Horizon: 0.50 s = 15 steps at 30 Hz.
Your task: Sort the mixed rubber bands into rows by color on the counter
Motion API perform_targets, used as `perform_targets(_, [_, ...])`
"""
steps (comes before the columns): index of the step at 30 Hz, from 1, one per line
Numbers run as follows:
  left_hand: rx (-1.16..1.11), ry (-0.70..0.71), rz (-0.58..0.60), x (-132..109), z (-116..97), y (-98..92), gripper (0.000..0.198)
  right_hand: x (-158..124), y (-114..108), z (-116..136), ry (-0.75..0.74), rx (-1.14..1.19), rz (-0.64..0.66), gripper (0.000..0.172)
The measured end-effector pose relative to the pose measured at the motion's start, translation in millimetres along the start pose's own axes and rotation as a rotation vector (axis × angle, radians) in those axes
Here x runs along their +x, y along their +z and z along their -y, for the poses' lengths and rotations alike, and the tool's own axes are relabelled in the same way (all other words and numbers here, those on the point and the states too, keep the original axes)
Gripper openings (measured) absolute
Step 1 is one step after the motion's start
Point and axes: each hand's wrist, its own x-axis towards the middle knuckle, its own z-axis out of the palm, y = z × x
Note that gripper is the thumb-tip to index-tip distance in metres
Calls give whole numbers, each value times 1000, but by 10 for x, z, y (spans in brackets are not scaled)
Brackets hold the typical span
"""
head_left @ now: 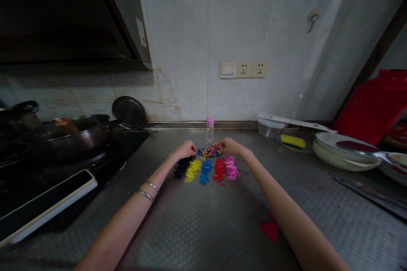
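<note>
A mixed heap of small coloured rubber bands [209,150] lies on the grey metal counter between my two hands. My left hand [186,150] is at its left edge, just above the black bands [181,168], with fingertips pressed together. On the right edge of the heap, my right hand [231,146] is closed in a pinch. Whatever either hand grips is too small to make out. Nearer to me are sorted rows of yellow bands [192,170], blue bands [205,172], red bands [219,171] and pink bands [231,168].
Behind the heap stands a clear bottle with a pink cap [210,129]. A pan [73,135] sits on the stove at left. To the right are a plastic container [270,127], a yellow sponge [293,141] and stacked bowls [343,159]. A red object [270,230] lies by my right forearm.
</note>
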Motion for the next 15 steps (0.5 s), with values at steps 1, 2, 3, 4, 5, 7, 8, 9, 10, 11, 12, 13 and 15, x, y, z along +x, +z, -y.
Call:
perform_targets(1, [-5,3,-2,1,5,1,18,-6,-5,5,5,7,7,39])
perform_targets(2, [-8,5,-5,1,12,1,19,-13,-11,8,7,11,14,39])
perform_targets(3, [-12,6,-10,1,17,1,19,-18,-18,9,10,14,17,38])
perform_targets(4, [-15,5,-19,0,21,0,19,-21,-25,10,9,13,18,38])
perform_targets(5, [-17,3,-28,-1,23,-3,19,-23,-29,11,7,10,18,37])
perform_targets(7, [-25,-8,-42,-8,10,-20,19,-22,-32,13,3,-3,17,37])
perform_targets(8, [-29,-15,-45,-14,-5,-35,19,-20,-31,16,5,-11,15,37])
perform_targets(9, [-36,-18,-45,-21,-28,-54,19,-19,-29,19,7,-17,13,37])
perform_targets(10, [-48,-14,-40,-29,-57,-78,19,-18,-27,23,4,-21,11,36])
perform_targets(11, [-65,-3,-29,-37,-94,-103,19,-19,-26,26,-3,-23,10,36])
perform_targets(12, [-88,16,-13,-46,-136,-129,19,-21,-25,29,-13,-24,8,35])
perform_targets(13, [-114,38,7,-55,-183,-152,19,-24,-26,31,-23,-25,6,35])
perform_targets(15, [-156,82,57,-69,-285,-181,18,-30,-31,32,-27,-28,1,36])
